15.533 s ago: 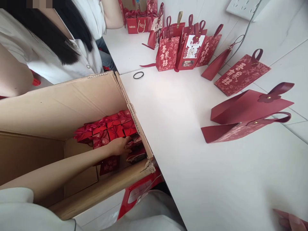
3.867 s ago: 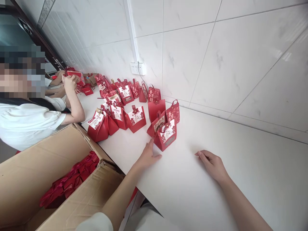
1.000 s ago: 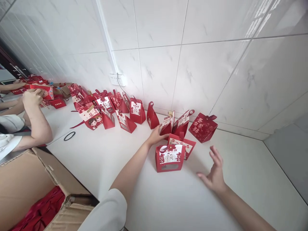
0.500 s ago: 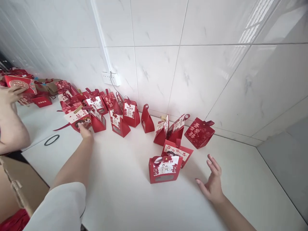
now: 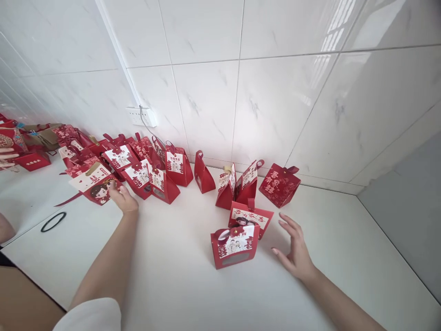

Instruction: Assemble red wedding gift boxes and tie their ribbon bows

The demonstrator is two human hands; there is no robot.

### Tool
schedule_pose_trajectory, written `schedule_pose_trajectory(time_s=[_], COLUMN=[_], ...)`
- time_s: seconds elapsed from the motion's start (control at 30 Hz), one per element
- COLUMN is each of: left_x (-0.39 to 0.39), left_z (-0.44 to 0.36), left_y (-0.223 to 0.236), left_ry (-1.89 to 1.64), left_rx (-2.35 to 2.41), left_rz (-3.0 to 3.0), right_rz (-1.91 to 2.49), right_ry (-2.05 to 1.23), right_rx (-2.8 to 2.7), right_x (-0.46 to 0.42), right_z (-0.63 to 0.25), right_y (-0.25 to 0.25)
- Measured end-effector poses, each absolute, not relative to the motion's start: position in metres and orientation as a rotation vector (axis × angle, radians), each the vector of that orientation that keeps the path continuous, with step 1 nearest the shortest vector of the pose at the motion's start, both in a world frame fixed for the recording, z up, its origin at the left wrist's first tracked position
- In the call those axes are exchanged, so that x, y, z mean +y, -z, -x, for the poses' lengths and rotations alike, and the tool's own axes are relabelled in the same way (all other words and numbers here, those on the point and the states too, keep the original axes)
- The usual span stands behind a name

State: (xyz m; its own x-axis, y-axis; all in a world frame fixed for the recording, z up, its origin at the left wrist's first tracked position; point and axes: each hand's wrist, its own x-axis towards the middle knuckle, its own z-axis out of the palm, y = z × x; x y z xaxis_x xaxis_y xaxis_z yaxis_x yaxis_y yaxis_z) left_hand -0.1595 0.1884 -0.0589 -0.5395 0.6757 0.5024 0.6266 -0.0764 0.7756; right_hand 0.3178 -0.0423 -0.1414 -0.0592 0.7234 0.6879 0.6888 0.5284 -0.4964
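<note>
My left hand reaches forward with its fingers stretched out at the right edge of a red gift box with a cartoon girl. Whether the fingertips touch it, I cannot tell. Just beyond that hand, a red box with a white label stands close against another red gift box. My right hand is held above the white table, fingers and thumb apart, with nothing in it. To its left stand a red gift box with a window and, partly behind, a box with a couple printed on it.
More red gift boxes line the tiled wall, including a dark red one at the right. A socket strip is on the wall. A black ring lies left. Another person's hand shows at the left edge.
My view has shifted to the right. A labelled box near my left hand now stands closer to its right neighbour, and that hand has moved rightward relative to the cartoon box. My right hand stays open.
</note>
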Motion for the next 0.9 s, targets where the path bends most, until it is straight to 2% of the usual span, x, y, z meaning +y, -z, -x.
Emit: schedule_pose_trajectory(time_s=[0.1, 0.2, 0.27, 0.5, 0.6, 0.77, 0.83, 0.9], left_x=[0.179, 0.168, 0.162, 0.165, 0.164, 0.142, 0.124, 0.103], left_z=[0.127, 0.08, 0.059, 0.074, 0.073, 0.055, 0.048, 0.037], left_y=[0.072, 0.079, 0.079, 0.089, 0.089, 0.037, 0.012, -0.002], left_ry=[-1.638, -1.06, -0.817, -0.552, -0.533, -0.293, 0.026, 0.194], left_rx=[2.154, 1.922, 1.841, 2.386, 2.43, 1.781, 1.394, 1.142], left_rz=[-1.805, -2.449, -2.646, -2.505, -2.295, -2.15, -2.035, -1.966], right_rz=[1.126, 1.102, 1.117, 1.161, 1.137, 1.144, 1.207, 1.246], right_ry=[0.146, 0.285, 0.319, 0.307, 0.252, -0.064, -0.255, -0.448], right_rx=[-1.9, -1.941, -1.928, -1.895, -1.908, -1.807, -1.667, -1.537], right_x=[-0.043, -0.043, -0.043, -0.043, -0.043, -0.051, -0.051, -0.047], right_z=[-0.311, -0.31, -0.313, -0.318, -0.315, -0.298, -0.289, -0.282], right_y=[0.141, 0.142, 0.142, 0.139, 0.136, 0.126, 0.124, 0.125])
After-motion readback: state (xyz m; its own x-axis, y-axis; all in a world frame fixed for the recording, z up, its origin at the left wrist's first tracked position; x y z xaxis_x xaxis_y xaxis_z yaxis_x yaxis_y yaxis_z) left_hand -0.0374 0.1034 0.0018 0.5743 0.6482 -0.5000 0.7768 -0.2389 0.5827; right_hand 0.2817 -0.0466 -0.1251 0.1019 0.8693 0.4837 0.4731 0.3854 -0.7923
